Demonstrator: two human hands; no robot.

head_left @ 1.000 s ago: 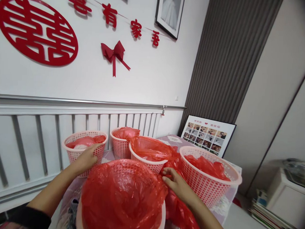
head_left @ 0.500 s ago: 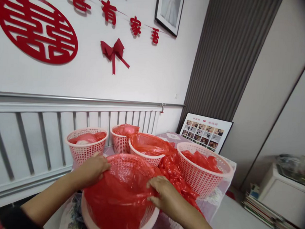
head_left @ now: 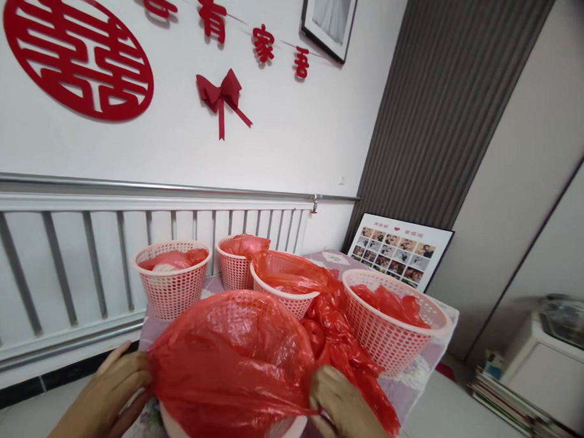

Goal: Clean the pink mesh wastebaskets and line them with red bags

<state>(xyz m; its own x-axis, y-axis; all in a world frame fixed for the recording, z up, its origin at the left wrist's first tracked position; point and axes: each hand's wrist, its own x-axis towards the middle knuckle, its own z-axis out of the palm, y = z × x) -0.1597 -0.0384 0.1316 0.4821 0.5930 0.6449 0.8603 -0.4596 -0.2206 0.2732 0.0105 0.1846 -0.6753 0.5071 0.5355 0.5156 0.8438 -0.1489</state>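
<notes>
Head view: my left hand (head_left: 119, 392), curled tight on the left side of one red plastic bag (head_left: 233, 377); my right hand (head_left: 337, 399), likewise clenched on its right side. Bag: thin, glossy, creased, translucent, pulled taut between both hands across the nearest pink perforated basket (head_left: 291, 432). Basket: on the cloth-covered surface (head_left: 333, 259).

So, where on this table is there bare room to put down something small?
The tablecloth shows bare between the middle basket, the right basket and the photo board. It is crowded between the front basket and right basket, where red plastic lies heaped.
</notes>
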